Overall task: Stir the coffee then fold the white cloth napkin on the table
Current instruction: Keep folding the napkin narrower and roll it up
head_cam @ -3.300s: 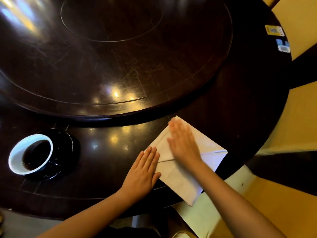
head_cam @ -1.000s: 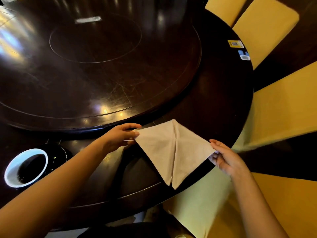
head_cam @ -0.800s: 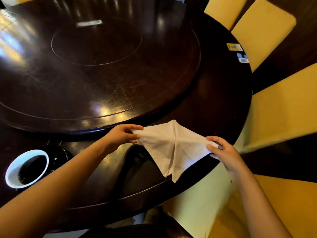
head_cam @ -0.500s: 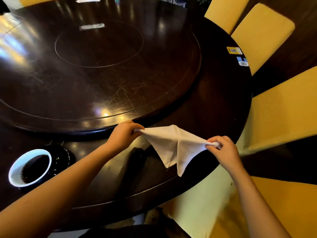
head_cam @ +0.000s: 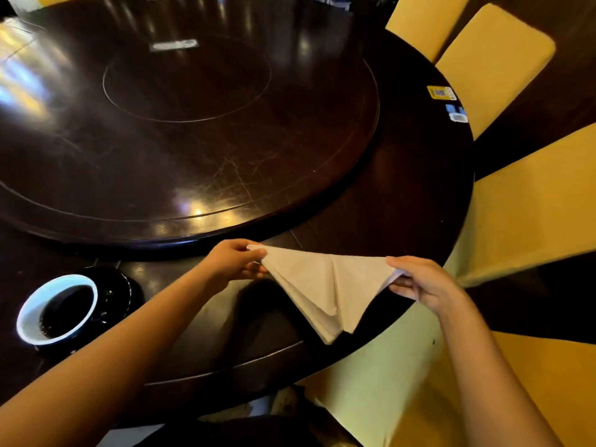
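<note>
The white cloth napkin (head_cam: 325, 288) is folded into a triangle and held up over the near right part of the dark round table (head_cam: 403, 201), its point hanging down. My left hand (head_cam: 235, 262) pinches its left corner. My right hand (head_cam: 422, 282) pinches its right corner. The top edge is stretched between the two hands. A white cup of dark coffee (head_cam: 58, 309) sits on a black saucer (head_cam: 113, 295) at the near left, apart from both hands. I see no spoon.
A large dark turntable (head_cam: 180, 133) fills the table's middle. Yellow chairs (head_cam: 490, 56) stand along the right side, with another yellow seat (head_cam: 532, 201) close to my right hand. Small stickers (head_cam: 442, 92) lie near the table's far right edge.
Earlier both palms pressed the napkin flat on the table. Since then the hands took its two corners and lifted it, and the hanging point has risen off the table.
</note>
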{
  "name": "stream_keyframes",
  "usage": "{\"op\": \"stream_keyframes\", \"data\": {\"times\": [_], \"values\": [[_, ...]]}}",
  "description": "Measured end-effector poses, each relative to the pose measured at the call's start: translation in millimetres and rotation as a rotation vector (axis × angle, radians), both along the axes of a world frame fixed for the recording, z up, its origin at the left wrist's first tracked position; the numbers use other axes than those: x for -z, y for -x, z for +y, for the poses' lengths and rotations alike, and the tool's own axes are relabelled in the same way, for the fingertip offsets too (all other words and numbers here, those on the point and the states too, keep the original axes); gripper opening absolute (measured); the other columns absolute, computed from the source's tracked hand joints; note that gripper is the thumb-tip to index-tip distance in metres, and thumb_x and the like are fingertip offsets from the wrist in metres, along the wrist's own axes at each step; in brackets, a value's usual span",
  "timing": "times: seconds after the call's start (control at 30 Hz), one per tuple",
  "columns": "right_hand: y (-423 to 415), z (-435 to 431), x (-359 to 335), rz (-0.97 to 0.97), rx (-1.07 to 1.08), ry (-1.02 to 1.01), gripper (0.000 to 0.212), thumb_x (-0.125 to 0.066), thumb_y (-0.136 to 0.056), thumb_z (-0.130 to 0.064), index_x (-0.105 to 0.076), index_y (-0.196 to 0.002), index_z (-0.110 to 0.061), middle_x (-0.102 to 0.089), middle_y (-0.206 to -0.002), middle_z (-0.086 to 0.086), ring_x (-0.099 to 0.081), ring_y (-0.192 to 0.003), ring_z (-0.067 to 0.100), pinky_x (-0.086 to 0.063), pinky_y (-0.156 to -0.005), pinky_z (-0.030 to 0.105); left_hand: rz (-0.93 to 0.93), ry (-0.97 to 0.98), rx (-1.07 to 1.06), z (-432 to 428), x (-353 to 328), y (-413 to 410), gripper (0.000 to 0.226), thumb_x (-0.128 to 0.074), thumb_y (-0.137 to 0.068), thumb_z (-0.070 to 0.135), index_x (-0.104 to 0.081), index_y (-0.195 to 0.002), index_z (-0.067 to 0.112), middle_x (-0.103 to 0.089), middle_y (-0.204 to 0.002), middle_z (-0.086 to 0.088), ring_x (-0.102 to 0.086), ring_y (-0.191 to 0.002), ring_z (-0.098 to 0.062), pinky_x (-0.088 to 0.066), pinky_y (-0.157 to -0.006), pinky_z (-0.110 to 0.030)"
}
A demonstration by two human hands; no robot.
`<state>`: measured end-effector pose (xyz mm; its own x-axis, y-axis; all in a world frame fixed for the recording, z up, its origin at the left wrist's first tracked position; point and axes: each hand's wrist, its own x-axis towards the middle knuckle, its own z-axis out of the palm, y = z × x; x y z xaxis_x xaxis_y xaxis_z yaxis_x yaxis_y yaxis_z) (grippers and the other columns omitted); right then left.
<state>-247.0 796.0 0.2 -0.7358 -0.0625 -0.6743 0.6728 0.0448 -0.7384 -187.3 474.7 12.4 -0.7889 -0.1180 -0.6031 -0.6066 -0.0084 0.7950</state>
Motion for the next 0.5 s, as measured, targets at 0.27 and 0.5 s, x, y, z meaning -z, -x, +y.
{"op": "stream_keyframes", "data": {"times": [0.27, 0.5], "values": [[-8.2, -27.4, 50.4, 0.172, 0.057, -0.603, 0.032, -0.062, -0.088, -0.022, -0.052, -0.11, 0.0, -0.056, -0.114, 0.024, -0.061, -0.077, 0.031, -0.055, -0.072, 0.041, -0.047, 0.363, -0.047, 8.4, 56.7, 7.8, 0.034, -0.058, -0.088, 0.0, -0.053, -0.121, 0.003, -0.061, -0.103, -0.016, -0.064, -0.083, -0.023, -0.057, -0.069, -0.032], [-81.2, -42.7, 51.2, 0.808, -0.432, -0.882, 0.026, -0.06, -0.088, -0.027, -0.061, -0.11, -0.013, -0.059, -0.106, 0.005, -0.05, -0.101, 0.021, -0.045, -0.082, 0.033, 0.625, 0.966, 0.479, 33.1, 62.8, -36.6, 0.036, -0.072, -0.078, 0.019, -0.064, -0.113, 0.013, -0.062, -0.112, -0.01, -0.056, -0.105, -0.027, -0.048, -0.089, -0.036]]}}
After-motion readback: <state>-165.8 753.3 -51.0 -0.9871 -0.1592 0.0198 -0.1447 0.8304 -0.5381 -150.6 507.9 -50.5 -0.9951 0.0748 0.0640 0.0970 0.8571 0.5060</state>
